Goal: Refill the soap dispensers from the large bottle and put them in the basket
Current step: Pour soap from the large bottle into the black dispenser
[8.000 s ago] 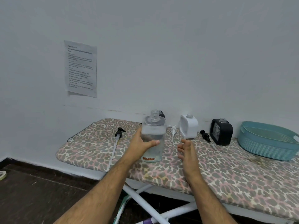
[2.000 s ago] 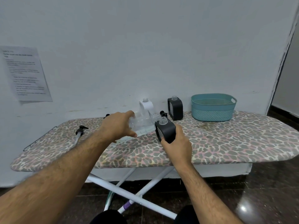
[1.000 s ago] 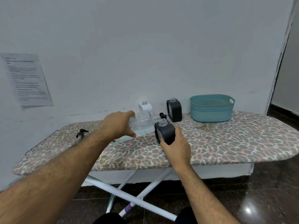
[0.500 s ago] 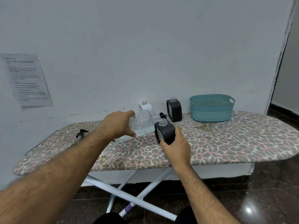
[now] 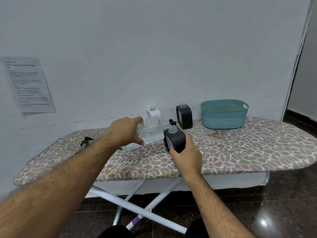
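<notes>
My left hand (image 5: pixel 124 132) grips the large clear bottle (image 5: pixel 151 129), tipped on its side with its neck pointing right at the open mouth of a black dispenser (image 5: pixel 175 139). My right hand (image 5: pixel 187 156) holds that black dispenser from below and behind, just above the ironing board (image 5: pixel 240 148). A second black dispenser (image 5: pixel 184 115) and a white dispenser (image 5: pixel 153 113) stand uncapped by the wall. The teal basket (image 5: pixel 224 114) sits at the back right.
A black pump head with its tube (image 5: pixel 85 141) lies on the board's left part; another black pump (image 5: pixel 172 121) shows behind the held dispenser. A printed sheet (image 5: pixel 28 85) hangs on the wall at left. The board's crossed legs stand on dark tiles.
Since eight seconds ago the bottle went from upright to tipped sideways, and my right hand picked up a black dispenser. Over the last second both hands have held still.
</notes>
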The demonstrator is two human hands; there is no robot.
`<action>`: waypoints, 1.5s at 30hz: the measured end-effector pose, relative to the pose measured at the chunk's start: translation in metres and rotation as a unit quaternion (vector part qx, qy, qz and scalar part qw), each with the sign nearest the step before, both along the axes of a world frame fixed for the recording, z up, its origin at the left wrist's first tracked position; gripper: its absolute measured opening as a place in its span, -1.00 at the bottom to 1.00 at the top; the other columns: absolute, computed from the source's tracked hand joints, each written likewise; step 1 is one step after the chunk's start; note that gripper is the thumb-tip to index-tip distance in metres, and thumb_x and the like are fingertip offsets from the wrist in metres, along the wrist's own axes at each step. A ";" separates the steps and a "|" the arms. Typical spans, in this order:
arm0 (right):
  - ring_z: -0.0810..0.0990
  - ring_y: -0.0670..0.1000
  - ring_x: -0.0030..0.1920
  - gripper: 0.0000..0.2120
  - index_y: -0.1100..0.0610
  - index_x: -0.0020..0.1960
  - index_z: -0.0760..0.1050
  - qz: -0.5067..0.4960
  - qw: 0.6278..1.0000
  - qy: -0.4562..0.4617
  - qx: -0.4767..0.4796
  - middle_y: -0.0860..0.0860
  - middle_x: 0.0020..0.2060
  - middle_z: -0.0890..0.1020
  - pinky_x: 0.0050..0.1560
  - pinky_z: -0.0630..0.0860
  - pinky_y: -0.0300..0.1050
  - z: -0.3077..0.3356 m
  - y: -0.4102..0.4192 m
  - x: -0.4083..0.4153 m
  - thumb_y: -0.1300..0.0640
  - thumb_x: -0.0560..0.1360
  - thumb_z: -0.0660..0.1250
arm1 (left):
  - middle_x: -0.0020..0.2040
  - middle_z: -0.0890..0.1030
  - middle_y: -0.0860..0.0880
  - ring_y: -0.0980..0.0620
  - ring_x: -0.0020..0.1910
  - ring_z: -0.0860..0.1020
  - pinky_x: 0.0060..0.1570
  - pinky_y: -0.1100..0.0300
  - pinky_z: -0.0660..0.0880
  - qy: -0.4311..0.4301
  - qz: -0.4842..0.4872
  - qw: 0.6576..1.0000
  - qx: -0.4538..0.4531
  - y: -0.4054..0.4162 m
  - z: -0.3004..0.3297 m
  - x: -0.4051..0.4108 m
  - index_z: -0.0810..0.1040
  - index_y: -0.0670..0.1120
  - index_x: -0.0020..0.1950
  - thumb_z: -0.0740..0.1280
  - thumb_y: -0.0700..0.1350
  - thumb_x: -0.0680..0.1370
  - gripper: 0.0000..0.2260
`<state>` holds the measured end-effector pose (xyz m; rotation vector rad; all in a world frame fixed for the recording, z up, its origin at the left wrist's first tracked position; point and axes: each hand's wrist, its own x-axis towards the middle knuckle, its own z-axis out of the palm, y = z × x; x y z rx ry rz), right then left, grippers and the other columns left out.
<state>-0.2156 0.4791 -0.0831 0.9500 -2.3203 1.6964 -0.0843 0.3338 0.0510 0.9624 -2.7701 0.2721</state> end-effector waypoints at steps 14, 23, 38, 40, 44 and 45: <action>0.58 -0.01 -0.19 -0.56 -0.03 0.23 0.36 -0.002 1.000 0.007 0.014 -0.09 -0.16 0.59 -0.22 0.57 -0.08 0.000 0.000 -0.004 -0.02 0.43 0.45 | 0.08 0.65 0.03 0.00 -0.10 0.59 -0.17 0.09 0.60 -0.009 0.001 1.000 -0.006 0.002 0.000 -0.004 0.40 0.08 0.31 0.57 0.21 0.30 -0.33; 0.57 -0.03 -0.21 -0.60 -0.03 0.17 0.35 -0.002 1.000 0.009 0.027 -0.12 -0.19 0.58 -0.25 0.53 -0.11 0.000 0.001 -0.004 -0.05 0.44 0.44 | 0.10 0.65 0.02 -0.01 -0.04 0.59 -0.11 0.08 0.59 -0.003 0.003 1.000 0.001 0.007 -0.001 -0.003 0.41 0.06 0.32 0.58 0.18 0.31 -0.34; 0.57 -0.02 -0.21 -0.59 -0.04 0.20 0.35 -0.004 1.000 0.011 0.027 -0.09 -0.17 0.59 -0.30 0.47 -0.15 0.000 0.001 -0.005 -0.06 0.45 0.43 | 0.09 0.66 0.02 -0.02 -0.02 0.60 -0.06 0.04 0.60 -0.007 0.006 1.000 -0.007 0.009 0.002 -0.004 0.41 0.07 0.32 0.58 0.18 0.30 -0.33; 0.56 -0.02 -0.21 -0.60 -0.03 0.18 0.35 -0.004 0.999 0.012 0.031 -0.08 -0.17 0.59 -0.31 0.46 -0.15 0.000 0.001 -0.005 -0.06 0.45 0.43 | 0.10 0.65 0.02 -0.02 -0.03 0.60 -0.07 0.04 0.60 -0.007 0.007 1.000 -0.005 0.009 0.002 -0.004 0.41 0.07 0.33 0.58 0.18 0.31 -0.33; 0.57 0.00 -0.21 -0.61 -0.03 0.17 0.35 -0.003 0.999 0.012 0.030 -0.07 -0.17 0.59 -0.31 0.44 -0.14 -0.001 0.001 -0.006 -0.04 0.44 0.43 | 0.08 0.66 0.02 -0.01 -0.06 0.61 -0.11 0.04 0.62 -0.007 0.010 1.000 -0.003 0.010 0.002 -0.004 0.41 0.08 0.32 0.58 0.19 0.30 -0.33; 0.57 0.00 -0.21 -0.61 -0.03 0.17 0.35 -0.003 0.999 0.012 0.031 -0.07 -0.17 0.60 -0.32 0.44 -0.15 -0.001 0.001 -0.006 -0.04 0.44 0.43 | 0.08 0.66 0.02 -0.01 -0.06 0.61 -0.10 0.04 0.62 -0.008 0.010 1.000 -0.004 0.010 0.002 -0.004 0.41 0.08 0.32 0.58 0.19 0.30 -0.33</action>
